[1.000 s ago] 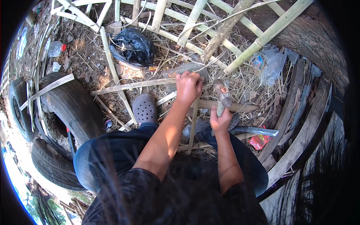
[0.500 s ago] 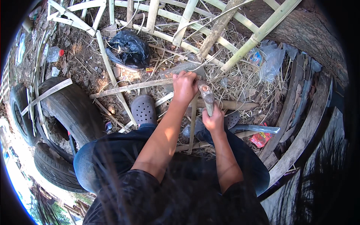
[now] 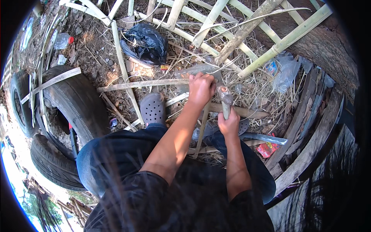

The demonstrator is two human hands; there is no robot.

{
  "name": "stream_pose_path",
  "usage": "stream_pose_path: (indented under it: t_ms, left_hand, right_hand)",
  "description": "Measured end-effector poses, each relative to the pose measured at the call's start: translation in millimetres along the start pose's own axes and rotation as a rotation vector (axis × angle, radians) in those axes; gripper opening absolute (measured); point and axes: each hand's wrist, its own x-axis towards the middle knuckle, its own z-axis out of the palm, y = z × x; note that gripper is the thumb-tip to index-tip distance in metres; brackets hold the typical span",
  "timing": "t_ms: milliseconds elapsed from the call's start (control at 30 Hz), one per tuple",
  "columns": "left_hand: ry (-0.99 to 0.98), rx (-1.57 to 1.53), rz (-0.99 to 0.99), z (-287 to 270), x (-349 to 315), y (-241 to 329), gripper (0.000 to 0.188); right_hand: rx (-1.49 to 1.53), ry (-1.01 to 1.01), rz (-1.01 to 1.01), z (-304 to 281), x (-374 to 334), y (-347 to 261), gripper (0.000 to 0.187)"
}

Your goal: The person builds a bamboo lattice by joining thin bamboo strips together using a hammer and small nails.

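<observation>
My left hand (image 3: 201,88) is closed around the corner where a long flat bamboo strip (image 3: 143,84) meets a shorter bamboo strip (image 3: 203,125); its fingertips are partly hidden. A hammer (image 3: 226,110) with a pale handle is gripped in my right hand (image 3: 228,123). The hammer's head (image 3: 224,92) is up, just right of my left hand and apart from it. Beneath the corner lies a flat grey slab (image 3: 185,74). A machete blade (image 3: 266,138) rests on the ground by my right foot.
A lattice of bamboo strips (image 3: 210,23) spans the far side. Old tyres (image 3: 79,104) lie at the left, and a black plastic bag (image 3: 145,44) sits beyond my grey clog (image 3: 153,110). Curved planks (image 3: 309,154) and a tree trunk (image 3: 328,50) border the right.
The view has shifted, so most of the scene sits a little farther right. My left hand keeps its hold on the strips; the hammer stays raised beside it, its head slightly farther away.
</observation>
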Motion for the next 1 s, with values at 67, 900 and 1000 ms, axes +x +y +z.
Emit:
stream_pose_path:
  t_ms: [67,900,1000]
  left_hand:
    - [0.002,0.012,-0.014,-0.1,-0.5,-1.2,0.009]
    - [0.03,0.01,0.016,0.7,-0.1,0.0,0.005]
    - [0.006,0.036,-0.01,-1.7,1.6,-2.2,0.004]
  right_hand:
    - [-0.065,-0.1,0.095,-1.1,3.7,1.4,0.018]
    - [-0.123,-0.065,0.045,-0.7,4.0,1.6,0.026]
    - [-0.123,-0.077,0.012,5.5,2.1,8.5,0.026]
